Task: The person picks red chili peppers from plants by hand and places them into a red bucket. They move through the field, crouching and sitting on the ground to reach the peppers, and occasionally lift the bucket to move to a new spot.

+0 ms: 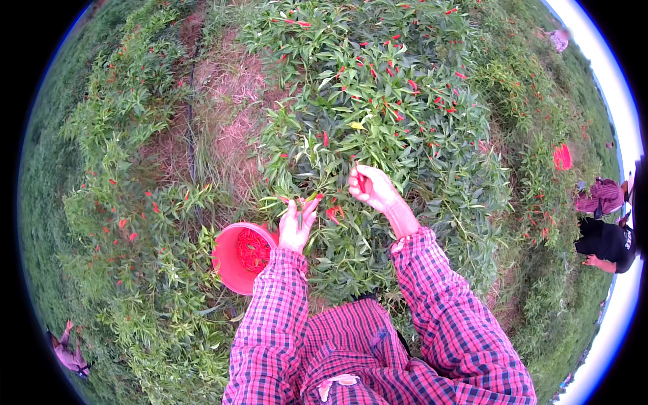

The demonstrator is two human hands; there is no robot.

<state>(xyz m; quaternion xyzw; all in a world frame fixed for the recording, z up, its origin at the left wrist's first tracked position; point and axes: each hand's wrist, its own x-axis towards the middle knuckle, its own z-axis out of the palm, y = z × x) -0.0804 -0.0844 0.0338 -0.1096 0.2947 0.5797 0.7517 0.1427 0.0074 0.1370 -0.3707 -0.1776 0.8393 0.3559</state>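
Note:
Chilli pepper plants point(405, 126) with many red pods fill the middle of the view. My right hand point(373, 188) is among the upper leaves, its fingers curled around a red chilli pepper point(361, 182). Lower and to the left, my left hand point(297, 225) is at a stem bearing red and green chillies, its fingers partly spread; whether it grips a pod is unclear. Beside my left wrist stands a pink plastic bucket point(226, 255) with red chillies point(251, 250) inside. More red pods point(333, 213) hang between my hands.
A dark irrigation hose point(191, 121) runs along the straw-strewn soil point(235, 96) at the left. More chilli rows lie on both sides. Several people are farther off, including one in a black shirt point(605, 240) at the right. A red bucket point(562, 157) is among the right-hand plants.

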